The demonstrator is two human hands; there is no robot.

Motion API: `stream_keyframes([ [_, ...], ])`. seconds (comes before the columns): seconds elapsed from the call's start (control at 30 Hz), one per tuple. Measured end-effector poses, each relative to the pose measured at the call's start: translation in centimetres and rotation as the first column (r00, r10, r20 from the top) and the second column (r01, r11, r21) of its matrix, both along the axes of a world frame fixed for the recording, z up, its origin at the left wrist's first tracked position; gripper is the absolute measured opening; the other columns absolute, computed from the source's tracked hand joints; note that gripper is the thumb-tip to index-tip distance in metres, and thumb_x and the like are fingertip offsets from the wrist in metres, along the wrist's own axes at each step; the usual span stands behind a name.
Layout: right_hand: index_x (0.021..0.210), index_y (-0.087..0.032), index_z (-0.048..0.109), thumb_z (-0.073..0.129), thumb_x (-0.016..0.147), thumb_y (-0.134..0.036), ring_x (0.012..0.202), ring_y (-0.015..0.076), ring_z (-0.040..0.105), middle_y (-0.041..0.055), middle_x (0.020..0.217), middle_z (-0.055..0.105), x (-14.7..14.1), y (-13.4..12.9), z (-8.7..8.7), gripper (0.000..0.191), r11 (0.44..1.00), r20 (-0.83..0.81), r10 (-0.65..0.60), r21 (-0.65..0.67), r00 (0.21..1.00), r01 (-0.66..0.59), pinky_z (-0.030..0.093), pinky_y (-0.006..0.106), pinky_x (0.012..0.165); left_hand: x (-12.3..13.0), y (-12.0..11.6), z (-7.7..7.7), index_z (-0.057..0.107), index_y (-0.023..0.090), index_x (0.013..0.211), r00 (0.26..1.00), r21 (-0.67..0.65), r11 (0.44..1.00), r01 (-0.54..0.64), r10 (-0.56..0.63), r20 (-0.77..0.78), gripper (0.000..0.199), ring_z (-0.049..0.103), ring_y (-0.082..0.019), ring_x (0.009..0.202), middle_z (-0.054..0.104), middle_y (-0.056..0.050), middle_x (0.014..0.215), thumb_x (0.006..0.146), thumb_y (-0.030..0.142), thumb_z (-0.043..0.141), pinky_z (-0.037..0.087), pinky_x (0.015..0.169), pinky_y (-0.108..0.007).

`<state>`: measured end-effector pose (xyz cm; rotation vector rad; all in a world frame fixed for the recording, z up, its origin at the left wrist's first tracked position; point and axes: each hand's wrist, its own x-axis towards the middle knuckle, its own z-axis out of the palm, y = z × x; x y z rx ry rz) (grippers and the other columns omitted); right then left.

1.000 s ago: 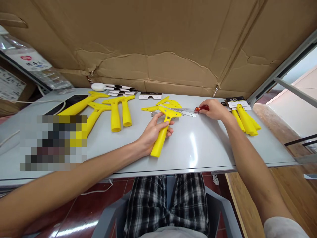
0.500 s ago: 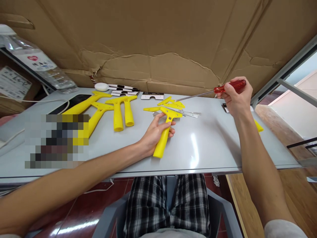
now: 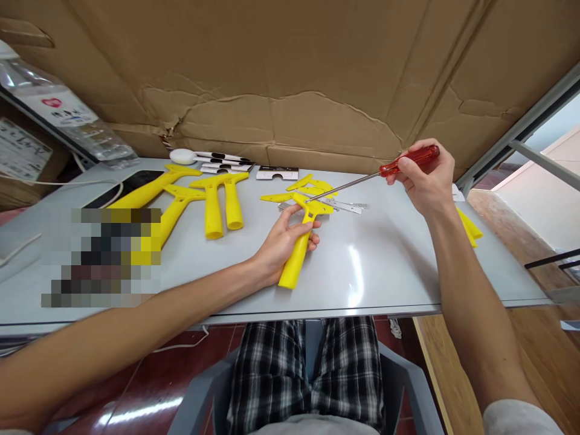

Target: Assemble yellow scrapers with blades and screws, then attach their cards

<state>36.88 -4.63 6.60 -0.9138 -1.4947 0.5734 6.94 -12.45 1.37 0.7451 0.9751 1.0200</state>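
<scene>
Gripping a yellow plastic scraper around its handle, the left hand has its fingers curled closed, with the scraper angled near the middle of a pale grey table and its head pointing away from the person. The right hand, raised over the table's far right side, pinches a red-handled screwdriver between thumb and fingers. Its long steel shaft slants down and left, the tip right at the scraper's head, though whether they touch cannot be told. Loose steel blades lie just beyond the scraper, beside flat yellow scraper heads. More yellow scrapers lie to the left, and a white-and-black packaging card sits along the far edge, against a cardboard sheet.
</scene>
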Motion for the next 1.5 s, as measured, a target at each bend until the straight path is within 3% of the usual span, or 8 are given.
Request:
stream_keyframes([
  [0.47, 0.11, -0.034, 0.061, 0.093, 0.08, -0.068, 0.079, 0.0281, 0.08, 0.0015, 0.083, 0.07, -0.7, -1.2, 0.9, 0.055, 0.996, 0.082, -0.078, 0.042, 0.994, 0.075, 0.064, 0.045, 0.066, 0.2, -0.2, 0.0, 0.047, 0.025, 0.146, 1.0, 0.033, 0.999, -0.008, 0.009, -0.025, 0.057, 0.069, -0.013, 0.067, 0.076, -0.006, 0.106, 0.096, 0.01, 0.07, 0.057, 0.062, -0.024],
  [0.67, 0.104, -0.031, 0.064, 0.099, 0.079, -0.051, 0.073, 0.0222, 0.075, 0.0037, 0.088, 0.07, -3.8, -3.0, 5.2, 0.047, 0.98, 0.183, -0.119, 0.179, 0.976, 0.086, 0.06, 0.038, 0.058, 0.0, -0.1, -0.2, 0.048, 0.026, 0.142, 1.0, 0.027, 1.0, -0.003, 0.003, -0.006, 0.055, 0.069, -0.012, 0.068, 0.075, -0.005, 0.105, 0.095, 0.011, 0.072, 0.055, 0.062, -0.025],
  [0.8, 0.096, -0.026, 0.064, 0.097, 0.082, -0.032, 0.076, 0.0156, 0.072, 0.0017, 0.091, 0.071, -6.2, -4.1, 8.7, 0.036, 0.955, 0.39, -0.167, 0.294, 0.906, 0.049, 0.059, 0.029, 0.061, 0.1, 0.1, -0.1, 0.047, 0.026, 0.139, 1.0, -0.003, 1.0, -0.024, 0.024, 0.014, 0.052, 0.07, -0.012, 0.068, 0.076, -0.004, 0.102, 0.096, 0.009, 0.07, 0.056, 0.064, -0.024],
  [0.9, 0.1, -0.024, 0.065, 0.084, 0.093, -0.024, 0.082, 0.0135, 0.074, 0.0021, 0.102, 0.074, -7.9, -4.5, 10.7, 0.021, 0.973, 0.5, -0.092, 0.228, 0.861, -0.028, 0.057, 0.025, 0.062, 0.2, 0.2, -0.3, 0.047, 0.026, 0.137, 0.999, -0.023, 0.999, -0.039, 0.039, 0.027, 0.049, 0.072, -0.013, 0.071, 0.076, -0.003, 0.098, 0.097, 0.008, 0.068, 0.058, 0.069, -0.026],
  [1.0, 0.109, -0.025, 0.066, 0.083, 0.088, -0.013, 0.088, 0.0127, 0.074, 0.0001, 0.111, 0.074, -9.0, -4.3, 11.9, 0.03, 0.974, 0.539, 0.035, 0.169, 0.841, -0.149, 0.055, 0.022, 0.061, 0.2, 0.3, -0.4, 0.047, 0.025, 0.137, 0.998, -0.022, 0.999, -0.037, 0.038, 0.056, 0.048, 0.072, -0.014, 0.073, 0.076, -0.003, 0.097, 0.098, 0.007, 0.067, 0.059, 0.072, -0.027],
  [1.3, 0.144, -0.034, 0.065, 0.074, 0.091, -0.012, 0.111, 0.0174, 0.076, -0.0013, 0.121, 0.071, -7.5, -3.0, 12.2, 0.057, 0.952, 0.615, 0.072, 0.192, 0.785, -0.237, 0.064, 0.029, 0.084, 0.0, 0.3, -0.5, 0.048, 0.024, 0.138, 0.995, -0.029, 0.999, -0.028, 0.031, 0.09, 0.05, 0.072, -0.014, 0.073, 0.074, -0.003, 0.094, 0.097, 0.006, 0.069, 0.059, 0.074, -0.029],
  [1.37, 0.139, -0.036, 0.069, 0.079, 0.091, -0.016, 0.104, 0.0156, 0.076, -0.0022, 0.123, 0.071, -7.0, -3.0, 12.4, 0.053, 0.954, 0.644, 0.003, 0.228, 0.765, -0.196, 0.065, 0.029, 0.08, 0.0, 0.3, -0.6, 0.048, 0.024, 0.139, 0.994, -0.027, 0.999, -0.032, 0.035, 0.105, 0.052, 0.072, -0.015, 0.073, 0.075, -0.004, 0.094, 0.095, 0.006, 0.071, 0.059, 0.075, -0.029],
  [1.5, 0.11, -0.034, 0.075, 0.089, 0.087, -0.022, 0.081, 0.015, 0.07, -0.0029, 0.092, 0.071, -6.8, -3.0, 12.8, 0.029, 0.955, 0.699, -0.165, 0.289, 0.696, -0.064, 0.058, 0.032, 0.066, 0.0, 0.3, -0.7, 0.049, 0.023, 0.138, 0.992, -0.034, 0.998, -0.045, 0.048, 0.113, 0.05, 0.072, -0.015, 0.072, 0.075, -0.004, 0.092, 0.096, 0.005, 0.069, 0.058, 0.074, -0.03],
])
